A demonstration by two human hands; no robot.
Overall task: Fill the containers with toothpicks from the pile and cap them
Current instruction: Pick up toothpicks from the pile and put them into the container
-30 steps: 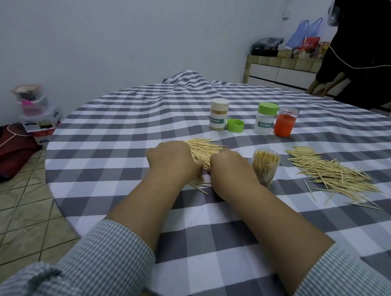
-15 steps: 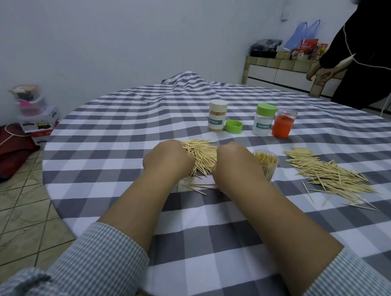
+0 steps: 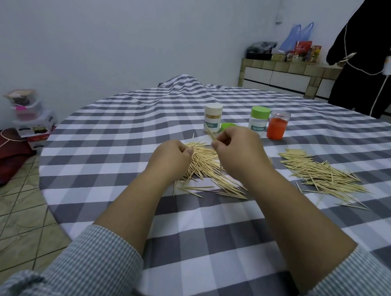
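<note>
Toothpicks in the near pile (image 3: 208, 170) lie directly under both hands, long axes running away from the person toward the containers; the left hand (image 3: 171, 160) pinches several there, the right hand (image 3: 236, 149) pinches 1 toothpick (image 3: 210, 134) lifted clear. Counted leftward to rightward: 2 piles, 3 containers visible, 2 capped, 1 loose green cap (image 3: 226, 126).

A round table draped in a grey-and-white checked tablecloth (image 3: 209, 237) stands on a tiled floor (image 3: 14, 219). Beyond its left edge, stacked boxes and plastic tubs (image 3: 31, 120) sit beside a dark red bag (image 3: 6, 154). Past the far right edge, a tiled counter (image 3: 285, 73) holds packets and blue plastic bags (image 3: 298, 36). A person in black (image 3: 368, 54) stands there.
</note>
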